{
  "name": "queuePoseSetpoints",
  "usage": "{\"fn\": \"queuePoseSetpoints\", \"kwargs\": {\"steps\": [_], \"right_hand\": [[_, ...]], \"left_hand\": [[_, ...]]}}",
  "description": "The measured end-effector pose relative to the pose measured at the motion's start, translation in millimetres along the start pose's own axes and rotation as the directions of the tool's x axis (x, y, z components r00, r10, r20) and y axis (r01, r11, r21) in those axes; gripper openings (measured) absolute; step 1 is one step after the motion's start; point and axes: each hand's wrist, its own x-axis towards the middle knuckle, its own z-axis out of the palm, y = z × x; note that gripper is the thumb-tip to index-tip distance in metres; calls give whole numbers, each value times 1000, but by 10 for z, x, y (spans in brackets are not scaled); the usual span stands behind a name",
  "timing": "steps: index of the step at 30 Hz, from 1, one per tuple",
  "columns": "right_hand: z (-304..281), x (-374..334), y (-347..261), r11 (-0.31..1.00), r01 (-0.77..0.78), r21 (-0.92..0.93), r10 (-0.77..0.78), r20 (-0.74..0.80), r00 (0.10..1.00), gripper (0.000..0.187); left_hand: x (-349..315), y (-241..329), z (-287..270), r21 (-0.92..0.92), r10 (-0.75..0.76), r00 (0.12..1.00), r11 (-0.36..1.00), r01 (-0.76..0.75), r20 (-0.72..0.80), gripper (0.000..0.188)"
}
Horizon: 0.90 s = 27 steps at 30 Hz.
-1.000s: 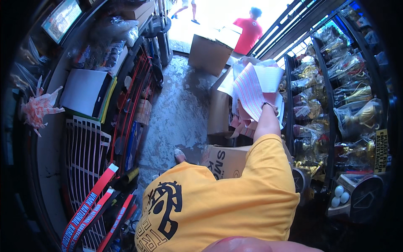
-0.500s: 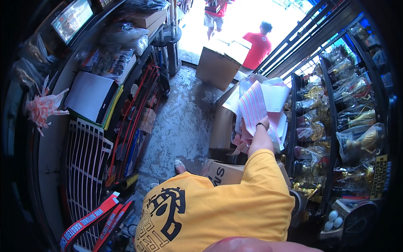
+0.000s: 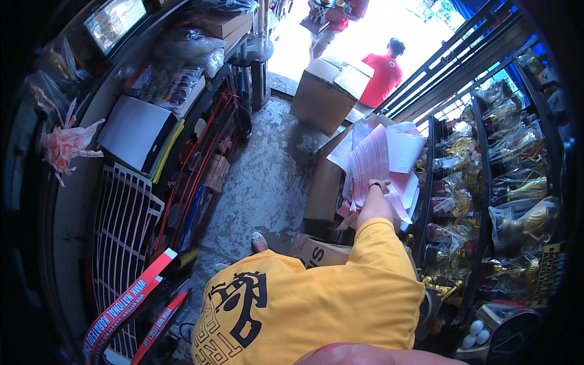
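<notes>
My right hand [image 3: 379, 184], a dark band at its wrist, reaches forward into a pile of loose sheets. Its fingers are closed on a pink-and-white striped sheet [image 3: 371, 152] that bends upward from the hand. White sheets [image 3: 404, 146] and other pink pieces lie around it, heaped over an open cardboard box [image 3: 324, 191]. My left hand is out of view. Red printed ribbons [image 3: 131, 304] stick up at the lower left; what holds them is hidden.
A second carton [image 3: 322, 100] stands beyond the pile. Racks of plastic-wrapped trophies [image 3: 520, 222] line the right. Left are a white wire rack [image 3: 125, 231] and shelves with folders [image 3: 137, 131]. White balls [image 3: 476, 334] sit lower right. Two people in red are outside, one near the gate [image 3: 383, 76].
The striped sheet has shifted and hangs lower over the pile, with my right hand still at it. The red ribbons have spread apart. The farther person outside has come closer. The view has tilted slightly.
</notes>
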Motion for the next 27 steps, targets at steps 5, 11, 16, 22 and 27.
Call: {"fn": "queuePoseSetpoints", "kwargs": {"steps": [5,11,16,22,27], "right_hand": [[-42,272,61,953,291,-83,-282,99,954,45],[-224,320,-99,935,351,47,-342,-139,929,40],[-605,195,-301,978,132,159,-86,-267,960,43],[-1226,256,-562,762,392,-516,-519,-122,846,31],[-1287,-196,-841,476,708,-521,-804,69,591,31]], "left_hand": [[-18,-51,-49,48,38,999,998,-39,33,45],[84,-162,-139,-34,-70,996,997,72,61,46],[248,-403,-303,109,-12,997,994,4,76,45],[123,-375,-284,552,466,854,660,-510,232,43],[114,-425,-278,540,334,897,716,-442,290,40]]}}
